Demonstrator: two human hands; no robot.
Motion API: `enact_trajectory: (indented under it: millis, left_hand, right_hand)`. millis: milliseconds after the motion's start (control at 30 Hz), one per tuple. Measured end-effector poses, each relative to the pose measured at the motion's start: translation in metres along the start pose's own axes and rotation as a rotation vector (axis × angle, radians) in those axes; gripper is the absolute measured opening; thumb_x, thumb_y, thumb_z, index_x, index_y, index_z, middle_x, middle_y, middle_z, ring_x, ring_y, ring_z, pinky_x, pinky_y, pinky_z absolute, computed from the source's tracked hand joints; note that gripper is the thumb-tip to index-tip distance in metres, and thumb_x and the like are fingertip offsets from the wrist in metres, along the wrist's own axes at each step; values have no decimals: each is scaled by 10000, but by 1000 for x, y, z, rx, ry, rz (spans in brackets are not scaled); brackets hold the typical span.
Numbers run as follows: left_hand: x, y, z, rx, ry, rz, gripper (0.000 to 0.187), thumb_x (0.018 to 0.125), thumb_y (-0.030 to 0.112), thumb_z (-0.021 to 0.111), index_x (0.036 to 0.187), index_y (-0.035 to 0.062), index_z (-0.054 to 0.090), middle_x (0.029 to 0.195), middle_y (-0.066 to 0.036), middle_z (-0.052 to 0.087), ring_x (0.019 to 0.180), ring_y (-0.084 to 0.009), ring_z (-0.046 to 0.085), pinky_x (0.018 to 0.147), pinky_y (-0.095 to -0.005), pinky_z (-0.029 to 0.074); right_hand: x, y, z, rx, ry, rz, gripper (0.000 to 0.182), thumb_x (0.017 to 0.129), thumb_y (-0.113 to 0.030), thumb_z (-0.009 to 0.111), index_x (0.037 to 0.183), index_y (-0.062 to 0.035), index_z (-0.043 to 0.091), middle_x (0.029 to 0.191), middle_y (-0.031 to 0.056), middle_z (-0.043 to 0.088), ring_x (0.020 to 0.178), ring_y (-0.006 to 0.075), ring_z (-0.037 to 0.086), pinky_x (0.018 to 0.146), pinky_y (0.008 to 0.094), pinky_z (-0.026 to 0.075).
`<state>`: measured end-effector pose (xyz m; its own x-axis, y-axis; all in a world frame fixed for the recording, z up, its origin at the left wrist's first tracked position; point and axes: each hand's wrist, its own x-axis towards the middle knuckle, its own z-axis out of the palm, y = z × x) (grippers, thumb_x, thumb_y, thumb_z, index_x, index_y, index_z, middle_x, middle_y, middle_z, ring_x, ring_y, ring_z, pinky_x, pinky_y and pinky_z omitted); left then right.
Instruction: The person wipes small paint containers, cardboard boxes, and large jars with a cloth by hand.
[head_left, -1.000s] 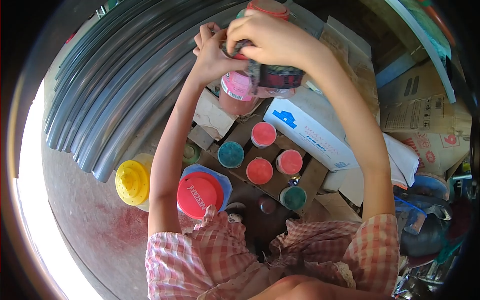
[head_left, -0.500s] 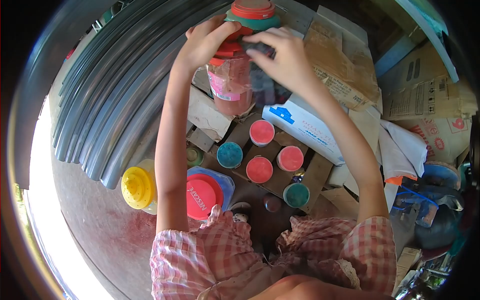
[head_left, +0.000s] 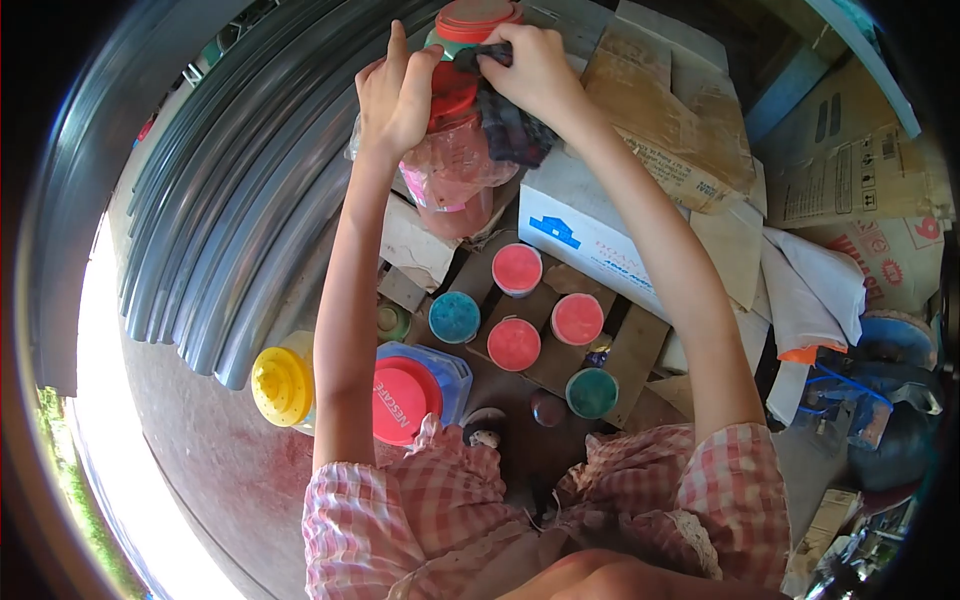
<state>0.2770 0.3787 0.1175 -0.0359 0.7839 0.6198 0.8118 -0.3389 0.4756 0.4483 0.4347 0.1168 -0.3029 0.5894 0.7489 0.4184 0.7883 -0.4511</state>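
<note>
A large jar of pink powder [head_left: 455, 205] stands at the top centre, its red lid [head_left: 452, 92] partly covered. Clear crinkled plastic [head_left: 440, 160] hangs around its upper part. Beside the lid, on its left, is my left hand [head_left: 395, 105], index finger stretched up and thumb apart, close against the lid; contact is hard to judge. My right hand [head_left: 535, 68] pinches a dark checked cloth [head_left: 515, 130] over the lid's right side, and the cloth drapes down beside the jar. Behind stands a second jar with a red lid [head_left: 478, 14].
Several small tubs, including a pink tub [head_left: 517, 268], a blue tub [head_left: 455, 316] and a green tub [head_left: 592, 393], stand on a wooden pallet [head_left: 635, 365]. Nearby are a white box [head_left: 590, 235], grey pipes [head_left: 240, 200], a yellow-lidded container [head_left: 282, 386] and a Nescafe-lidded container [head_left: 405, 400].
My left hand has slid off the lid's top to its left side, index finger lifting. My right hand has moved up and left with the cloth, whose end swings beside the jar.
</note>
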Motion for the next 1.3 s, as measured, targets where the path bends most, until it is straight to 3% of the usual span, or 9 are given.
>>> enact_trajectory:
  millis: [233,467,633,767,1000,1033,1133,1233,1300]
  left_hand:
    - [-2,11,-7,-152,39,-190,690,857,360,374,1392,-54,240,877,-202,637,954,-372,548,959,-376,326]
    - [-7,20,-6,-175,172,-127,597,922,317,335,1390,-37,228,856,-151,641,930,-331,564,993,-392,273]
    - [-5,16,-16,-425,229,-226,570,909,334,380,1340,-35,329,869,-183,624,920,-335,578,889,-369,403]
    - [32,-24,-15,-586,467,-181,380,833,235,543,1051,-74,582,922,-156,667,880,-179,613,821,-269,447]
    - [35,-16,-1,-569,316,-172,441,915,312,367,1195,11,528,1159,-125,578,1140,-237,471,999,-350,304]
    - [38,-14,9,-499,492,-140,522,863,465,375,1121,46,552,1047,-125,576,975,-234,494,861,-344,359]
    - [34,-20,1,-544,414,-317,560,860,514,400,1164,61,527,1096,-154,553,1045,-268,469,931,-388,332]
    - [37,-15,2,-336,255,-214,407,940,323,346,1216,52,473,1210,-160,493,1191,-330,357,1019,-430,214]
    - [40,-12,2,-346,229,-212,424,934,300,348,1243,25,444,1244,-191,456,1202,-345,344,1024,-424,224]
  right_hand:
    - [47,35,52,63,-184,-67,196,707,-101,638,871,1,675,867,216,652,834,354,633,775,394,505]
    - [0,13,2,124,-92,-50,199,773,-94,665,948,0,643,853,156,670,786,243,659,714,316,498]
    - [30,2,-64,-5,-569,-95,220,775,-105,666,986,-42,669,860,101,682,759,146,638,723,272,482]
    - [87,23,-40,81,-237,-22,176,809,-129,624,958,-36,626,804,110,631,781,258,619,733,353,469]
    - [120,74,64,-299,-321,-247,242,825,-264,603,1010,-109,593,983,142,561,985,384,499,896,469,403]
    - [135,91,68,-323,-340,-119,232,819,-262,607,985,-100,600,963,148,578,963,391,519,877,476,410]
    - [138,161,68,-561,-186,11,215,821,-249,604,946,-76,621,941,163,607,914,388,564,811,473,441]
    - [117,156,48,-496,-138,82,245,853,-203,500,987,-16,584,857,186,635,899,371,581,865,460,358]
    - [96,137,37,-435,-44,-247,136,824,-173,567,926,-89,599,880,100,608,882,295,550,808,397,363]
